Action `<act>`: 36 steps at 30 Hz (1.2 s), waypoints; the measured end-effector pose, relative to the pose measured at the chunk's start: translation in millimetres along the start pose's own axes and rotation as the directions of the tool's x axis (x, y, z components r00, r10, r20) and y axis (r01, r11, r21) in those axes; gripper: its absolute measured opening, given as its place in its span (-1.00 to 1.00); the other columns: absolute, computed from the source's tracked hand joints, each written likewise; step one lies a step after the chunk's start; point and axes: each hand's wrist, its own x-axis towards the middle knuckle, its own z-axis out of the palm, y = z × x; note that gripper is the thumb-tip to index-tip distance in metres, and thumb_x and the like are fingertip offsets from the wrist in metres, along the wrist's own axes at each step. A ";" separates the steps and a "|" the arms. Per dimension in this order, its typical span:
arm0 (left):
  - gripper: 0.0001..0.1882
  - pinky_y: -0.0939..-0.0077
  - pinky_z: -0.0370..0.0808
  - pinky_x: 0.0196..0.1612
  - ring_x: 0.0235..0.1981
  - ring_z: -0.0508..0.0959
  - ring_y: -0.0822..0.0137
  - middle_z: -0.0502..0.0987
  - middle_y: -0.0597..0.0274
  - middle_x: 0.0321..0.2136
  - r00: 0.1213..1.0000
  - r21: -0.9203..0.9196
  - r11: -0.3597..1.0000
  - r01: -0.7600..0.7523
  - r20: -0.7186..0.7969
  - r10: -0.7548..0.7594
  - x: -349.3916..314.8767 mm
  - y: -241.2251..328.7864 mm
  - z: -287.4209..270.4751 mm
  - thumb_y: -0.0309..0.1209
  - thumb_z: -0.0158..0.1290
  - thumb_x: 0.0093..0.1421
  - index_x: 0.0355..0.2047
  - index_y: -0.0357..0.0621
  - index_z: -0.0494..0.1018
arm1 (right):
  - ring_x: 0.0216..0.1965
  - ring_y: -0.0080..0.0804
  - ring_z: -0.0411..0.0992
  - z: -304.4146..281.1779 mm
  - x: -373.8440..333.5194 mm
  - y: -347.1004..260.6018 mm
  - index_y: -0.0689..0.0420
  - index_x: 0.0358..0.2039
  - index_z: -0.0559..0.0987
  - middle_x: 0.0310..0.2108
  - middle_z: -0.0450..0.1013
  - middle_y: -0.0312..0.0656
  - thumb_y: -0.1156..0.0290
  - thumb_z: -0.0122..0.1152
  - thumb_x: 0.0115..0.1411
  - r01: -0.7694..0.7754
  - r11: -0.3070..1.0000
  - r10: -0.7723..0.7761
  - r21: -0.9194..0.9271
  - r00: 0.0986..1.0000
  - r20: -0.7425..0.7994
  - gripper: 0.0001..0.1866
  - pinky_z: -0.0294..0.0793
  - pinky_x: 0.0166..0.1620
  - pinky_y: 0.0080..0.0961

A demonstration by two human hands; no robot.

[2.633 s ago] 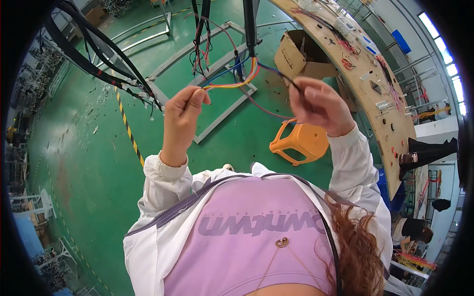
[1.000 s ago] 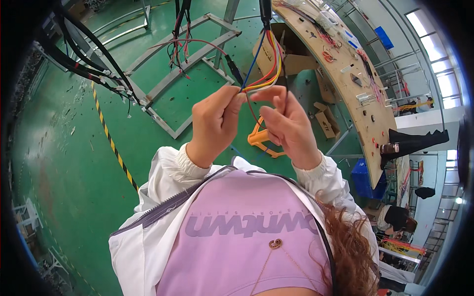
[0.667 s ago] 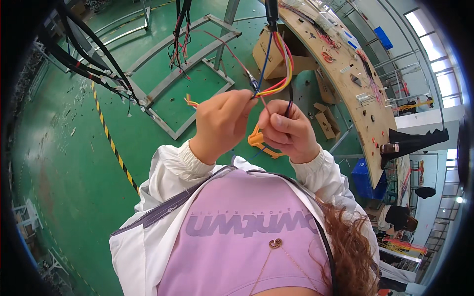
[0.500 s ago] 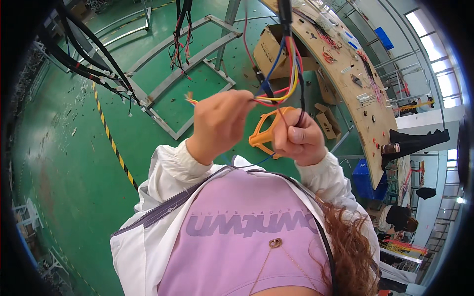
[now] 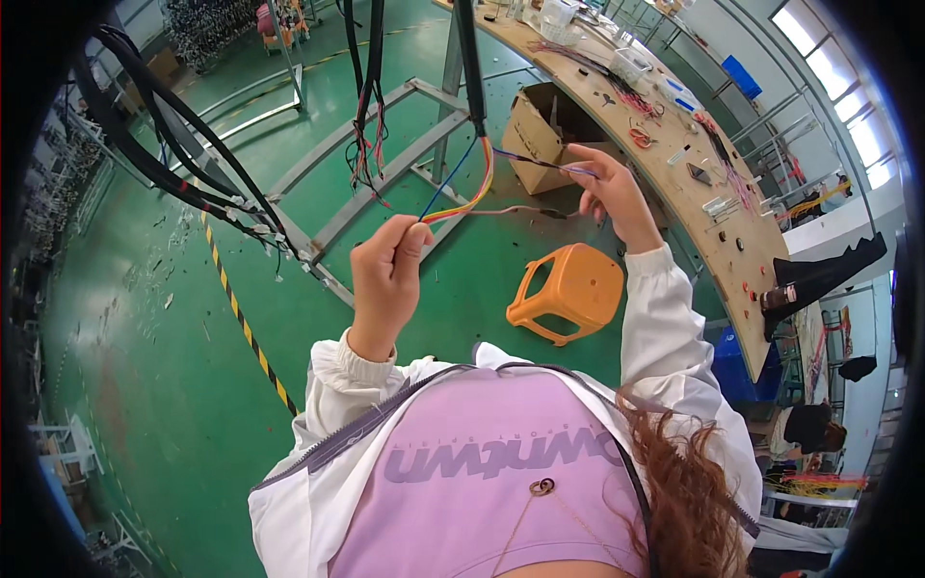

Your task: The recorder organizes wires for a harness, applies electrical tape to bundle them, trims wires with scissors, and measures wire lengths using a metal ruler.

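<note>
A black-sheathed cable (image 5: 469, 77) hangs down in front of me, and thin coloured wires (image 5: 487, 173) fan out of its lower end. My left hand (image 5: 388, 270) is closed in a fist-like pinch round the red, yellow and blue wires, left of and below the cable end. To the right, my right hand (image 5: 621, 197) pinches a dark thin wire (image 5: 528, 159) with its fingers partly curled. A brownish wire with a black sleeve (image 5: 551, 213) stretches from the left-hand bundle toward the right hand's lower fingers; whether they grip it is unclear.
An orange plastic stool (image 5: 583, 284) stands on the green floor below my hands. Behind it are a cardboard box (image 5: 530, 125) and a long wooden workbench (image 5: 665, 159) with wires and tools. A grey metal frame (image 5: 332, 173) and more hanging black cables (image 5: 183, 106) are at left.
My hands have spread apart: the left moved down and left with the wire bundle, the right moved up and right, drawing wires out. The orange stool is now fully uncovered.
</note>
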 end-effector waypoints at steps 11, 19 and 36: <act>-0.74 0.73 -0.18 -0.70 -0.75 -0.03 0.74 0.08 0.61 -0.77 0.963 -0.210 0.940 0.268 0.075 -0.257 15.6 -16.2 -16.6 -0.34 -0.11 0.22 -0.55 -0.21 0.38 | -0.16 -0.15 0.35 22.5 32.2 110.7 0.15 -0.08 0.32 -0.18 0.36 -0.06 0.24 0.16 0.02 0.460 0.416 -0.521 -0.785 0.828 0.210 -0.53 0.33 -0.16 -0.36; -0.85 0.64 0.11 -0.65 -0.71 0.17 0.58 0.24 0.29 -0.76 0.987 -0.016 0.987 0.163 -0.007 -0.163 5.1 -27.2 24.9 -0.51 -0.13 0.16 -0.50 -0.27 0.40 | -0.28 -0.20 0.37 145.8 -18.5 8.3 0.24 -0.26 0.42 -0.36 0.41 -0.08 0.42 -0.24 0.22 0.220 0.910 -0.360 0.352 0.839 0.408 -0.75 0.33 -0.18 -0.50; -0.81 0.64 0.28 -0.50 -0.57 0.33 0.53 0.45 0.28 -0.57 0.990 0.120 0.990 -0.076 0.126 0.061 50.5 -36.8 70.7 -0.49 -0.13 0.18 -0.27 -0.34 0.41 | -0.35 -0.34 0.44 86.5 42.5 -40.7 0.17 -0.61 0.33 -0.55 0.45 -0.15 0.04 -0.33 0.27 -0.219 0.667 -0.286 0.712 0.807 0.516 -0.49 0.35 -0.25 -0.52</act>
